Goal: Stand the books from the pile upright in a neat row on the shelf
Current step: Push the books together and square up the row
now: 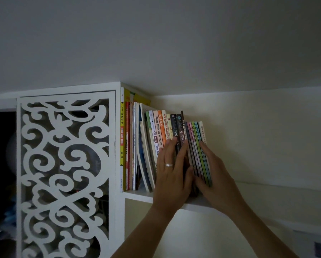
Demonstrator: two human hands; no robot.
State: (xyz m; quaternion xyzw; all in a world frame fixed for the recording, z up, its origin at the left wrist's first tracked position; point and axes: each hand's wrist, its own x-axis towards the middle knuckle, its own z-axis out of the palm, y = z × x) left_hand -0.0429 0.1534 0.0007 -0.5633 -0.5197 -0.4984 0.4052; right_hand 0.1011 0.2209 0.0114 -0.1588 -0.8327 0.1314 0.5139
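Observation:
A row of books stands on the white shelf (pixel 137 196), leaning slightly left. Tall yellow and red books (pixel 124 142) are at the left end, mid-size books with orange and dark spines (pixel 162 127) in the middle, and a set of thin, shorter books (pixel 197 144) at the right end. My left hand (pixel 171 170), wearing a ring, lies flat with straight fingers against the dark spines. My right hand (pixel 211 170) presses flat on the outer side of the thin books, thumb under their spines. No pile is in view.
A white cabinet door with carved scrollwork (pixel 64 174) stands left of the shelf. A pale wall (pixel 267 136) runs behind and to the right, where the shelf board carries on bare. The ceiling is close above.

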